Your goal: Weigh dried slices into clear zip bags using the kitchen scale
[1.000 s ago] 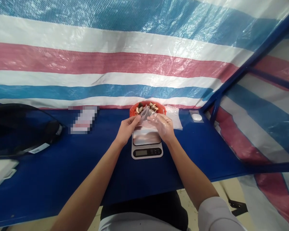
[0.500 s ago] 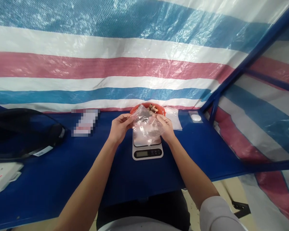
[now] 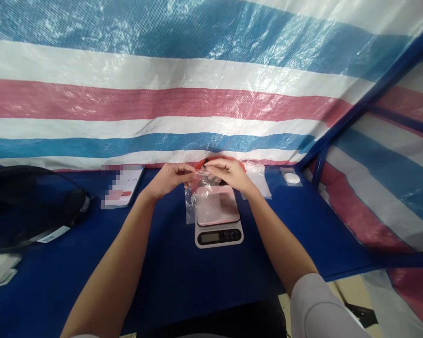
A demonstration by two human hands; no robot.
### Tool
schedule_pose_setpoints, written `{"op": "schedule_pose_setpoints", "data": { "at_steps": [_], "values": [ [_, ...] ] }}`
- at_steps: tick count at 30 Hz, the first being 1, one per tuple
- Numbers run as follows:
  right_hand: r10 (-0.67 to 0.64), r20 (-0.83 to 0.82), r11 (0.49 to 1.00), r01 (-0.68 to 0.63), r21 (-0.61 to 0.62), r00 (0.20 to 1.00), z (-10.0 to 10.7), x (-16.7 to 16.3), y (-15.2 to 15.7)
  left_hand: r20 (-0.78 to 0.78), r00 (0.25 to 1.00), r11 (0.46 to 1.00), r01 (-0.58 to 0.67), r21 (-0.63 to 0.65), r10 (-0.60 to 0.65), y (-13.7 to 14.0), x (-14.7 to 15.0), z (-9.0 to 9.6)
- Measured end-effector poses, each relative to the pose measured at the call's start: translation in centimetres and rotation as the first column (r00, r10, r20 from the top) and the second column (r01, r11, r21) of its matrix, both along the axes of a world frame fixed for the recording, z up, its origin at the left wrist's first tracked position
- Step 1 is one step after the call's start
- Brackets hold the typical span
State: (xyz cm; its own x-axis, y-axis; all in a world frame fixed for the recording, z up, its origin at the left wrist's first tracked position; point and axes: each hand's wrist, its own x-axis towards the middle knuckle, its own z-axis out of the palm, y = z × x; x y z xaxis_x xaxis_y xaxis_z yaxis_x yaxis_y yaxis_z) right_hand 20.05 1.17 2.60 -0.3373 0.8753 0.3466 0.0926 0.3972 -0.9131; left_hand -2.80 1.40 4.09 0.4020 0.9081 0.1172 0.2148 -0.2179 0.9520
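Currently, the fingers of the left hand [image 3: 171,180] and right hand [image 3: 233,174] pinch a clear plastic bag [image 3: 191,203] at the far left edge of a white digital scale [image 3: 218,205]. Both hands partly obstruct a red round container [image 3: 242,166] behind; flat translucent bags [image 3: 261,182] lie rightward.

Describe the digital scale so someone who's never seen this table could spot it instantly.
On the blue table, find the left hand and right hand holding a clear plastic bag. Just below them in view lies the digital scale, white with a reflective plate. Unlike the limp, see-through bag, it has a black panel with display and buttons.
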Motion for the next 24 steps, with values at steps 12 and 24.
{"op": "schedule_pose_setpoints", "data": {
  "at_steps": [12,24],
  "values": [
    [-0.272,0.366,0.952,0.194,0.236,0.890,-1.2,0.2,1.2,-0.120,0.885,0.837,-0.370,0.403,0.450,0.0,1.4,-1.9],
    [-0.161,0.374,0.928,0.011,0.373,0.913,-1.0,-0.5,0.3,0.078,0.974,0.888,-0.159,-0.431,0.212,0.3,1.7,-2.7]
  ]
}}
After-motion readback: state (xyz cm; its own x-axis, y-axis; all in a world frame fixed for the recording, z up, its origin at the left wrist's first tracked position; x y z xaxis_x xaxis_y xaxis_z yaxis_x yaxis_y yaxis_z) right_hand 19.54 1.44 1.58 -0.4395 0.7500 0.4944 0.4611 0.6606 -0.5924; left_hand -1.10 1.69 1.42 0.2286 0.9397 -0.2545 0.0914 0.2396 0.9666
